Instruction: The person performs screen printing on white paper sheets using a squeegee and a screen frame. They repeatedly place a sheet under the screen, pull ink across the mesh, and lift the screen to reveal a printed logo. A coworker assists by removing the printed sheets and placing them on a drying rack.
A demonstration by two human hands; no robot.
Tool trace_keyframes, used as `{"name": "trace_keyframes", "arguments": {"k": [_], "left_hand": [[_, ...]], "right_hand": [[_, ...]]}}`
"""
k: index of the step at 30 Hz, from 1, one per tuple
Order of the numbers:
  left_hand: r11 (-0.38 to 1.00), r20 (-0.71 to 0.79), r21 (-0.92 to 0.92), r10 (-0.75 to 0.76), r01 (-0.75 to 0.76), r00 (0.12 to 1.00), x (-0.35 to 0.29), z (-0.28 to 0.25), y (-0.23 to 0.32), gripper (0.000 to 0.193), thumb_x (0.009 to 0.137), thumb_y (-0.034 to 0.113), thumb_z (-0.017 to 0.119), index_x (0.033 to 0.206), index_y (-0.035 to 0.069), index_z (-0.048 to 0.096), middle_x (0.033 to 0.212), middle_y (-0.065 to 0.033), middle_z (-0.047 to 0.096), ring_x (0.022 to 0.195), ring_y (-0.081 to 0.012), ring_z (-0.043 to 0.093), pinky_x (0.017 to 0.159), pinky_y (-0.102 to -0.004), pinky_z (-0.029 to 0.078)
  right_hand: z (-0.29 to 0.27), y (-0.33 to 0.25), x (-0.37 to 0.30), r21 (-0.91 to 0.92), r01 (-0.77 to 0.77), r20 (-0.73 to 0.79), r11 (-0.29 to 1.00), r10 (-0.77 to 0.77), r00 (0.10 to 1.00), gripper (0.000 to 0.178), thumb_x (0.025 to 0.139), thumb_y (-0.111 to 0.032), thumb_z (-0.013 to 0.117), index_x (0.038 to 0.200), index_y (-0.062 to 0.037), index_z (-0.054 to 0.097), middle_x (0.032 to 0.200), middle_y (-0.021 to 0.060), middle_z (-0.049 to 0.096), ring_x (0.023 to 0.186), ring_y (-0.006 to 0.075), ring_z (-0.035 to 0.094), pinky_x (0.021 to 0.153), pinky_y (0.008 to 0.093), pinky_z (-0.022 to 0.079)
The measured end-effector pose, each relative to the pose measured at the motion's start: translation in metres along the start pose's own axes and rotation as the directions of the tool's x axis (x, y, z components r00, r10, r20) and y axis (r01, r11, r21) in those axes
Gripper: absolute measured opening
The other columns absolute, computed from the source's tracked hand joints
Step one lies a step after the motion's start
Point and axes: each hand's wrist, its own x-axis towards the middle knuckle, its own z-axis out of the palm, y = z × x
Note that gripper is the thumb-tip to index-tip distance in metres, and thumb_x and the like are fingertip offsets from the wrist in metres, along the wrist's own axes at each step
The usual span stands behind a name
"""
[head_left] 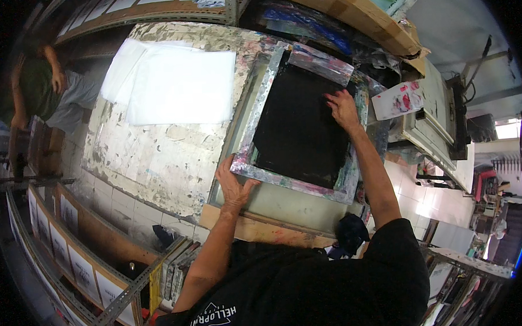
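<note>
A screen printing frame (248,141) with paint-smeared edges lies at a slant before me, its mesh (300,126) dark black. My left hand (234,184) grips the frame's near left corner, thumb spread along the near edge. Over the right part of the mesh is my right hand (344,111), fingers bent but apart and fingertips reddish. I see nothing held in it; whether the fingertips touch the mesh is unclear. A paint-stained strip (321,66) crosses the far end of the frame. Beneath the frame is a pale glassy board (298,211).
White sheets (182,88) lie on a worn, paint-flaked table (156,162) to the left. A stained white card (398,100) sits at the right, near a cardboard box (359,13). Metal shelving (127,294) stands near left. Another person (36,85) is at far left.
</note>
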Motion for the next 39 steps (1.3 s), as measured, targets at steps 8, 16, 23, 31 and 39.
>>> {"name": "trace_keyframes", "arguments": {"k": [8, 16, 23, 31, 39], "left_hand": [[1.0, 0.007, -0.003, 0.004, -0.004, 1.0, 0.001, -0.004, 0.005, 0.103, 0.068, 0.061, 0.078, 0.14, -0.002, 0.04, 0.136, -0.0193, 0.049, 0.127, -0.0379, 0.042, 0.109, -0.0512, 0.027], [1.0, 0.025, -0.022, -0.02, 0.02, 0.999, 0.004, -0.006, 0.004, 0.106, 0.064, 0.063, 0.079, 0.139, -0.002, 0.042, 0.134, -0.0197, 0.05, 0.126, -0.0385, 0.042, 0.109, -0.0493, 0.028], [0.999, 0.039, -0.011, -0.043, 0.043, 0.998, 0.006, -0.01, 0.008, 0.106, 0.062, 0.062, 0.08, 0.138, -0.001, 0.042, 0.132, -0.0196, 0.051, 0.125, -0.0379, 0.044, 0.109, -0.0494, 0.026], [1.0, 0.017, -0.014, -0.024, 0.024, 1.0, 0.005, -0.008, 0.007, 0.108, 0.063, 0.069, 0.076, 0.138, -0.001, 0.042, 0.131, -0.0193, 0.051, 0.125, -0.0368, 0.044, 0.108, -0.049, 0.026], [0.999, 0.029, -0.036, -0.024, 0.025, 0.999, 0.006, -0.004, 0.003, 0.109, 0.062, 0.068, 0.077, 0.14, 0.001, 0.041, 0.133, -0.0181, 0.05, 0.127, -0.036, 0.042, 0.109, -0.0492, 0.025]], "right_hand": [[-0.026, -0.017, -0.013, -0.157, 0.14, 0.089, 0.978, -0.127, 0.988, 0.046, 0.088, -0.015, 0.068, 0.133, -0.0145, 0.061, 0.125, 0.0162, 0.056, 0.123, 0.0378, 0.047, 0.099, 0.0477, 0.041], [0.011, 0.019, -0.003, -0.07, 0.164, -0.013, 0.984, -0.165, 0.986, 0.048, 0.084, -0.01, 0.069, 0.131, -0.0102, 0.06, 0.123, 0.0235, 0.059, 0.115, 0.0467, 0.053, 0.105, 0.0518, 0.041], [-0.002, -0.018, -0.007, -0.22, 0.077, 0.086, 0.972, -0.059, 0.995, 0.046, 0.083, 0.004, 0.057, 0.129, 0.0026, 0.057, 0.123, 0.0328, 0.056, 0.116, 0.0501, 0.052, 0.106, 0.0518, 0.039], [0.001, 0.016, -0.003, -0.303, 0.055, -0.143, 0.951, -0.103, 0.984, 0.034, 0.085, -0.009, 0.059, 0.117, 0.0028, 0.059, 0.113, 0.0288, 0.061, 0.111, 0.0486, 0.054, 0.103, 0.0535, 0.041], [-0.015, 0.009, -0.012, -0.281, -0.026, -0.231, 0.959, -0.041, 0.972, 0.029, 0.08, -0.007, 0.061, 0.107, 0.0017, 0.059, 0.105, 0.0254, 0.062, 0.099, 0.0454, 0.055, 0.087, 0.0539, 0.044]]}}
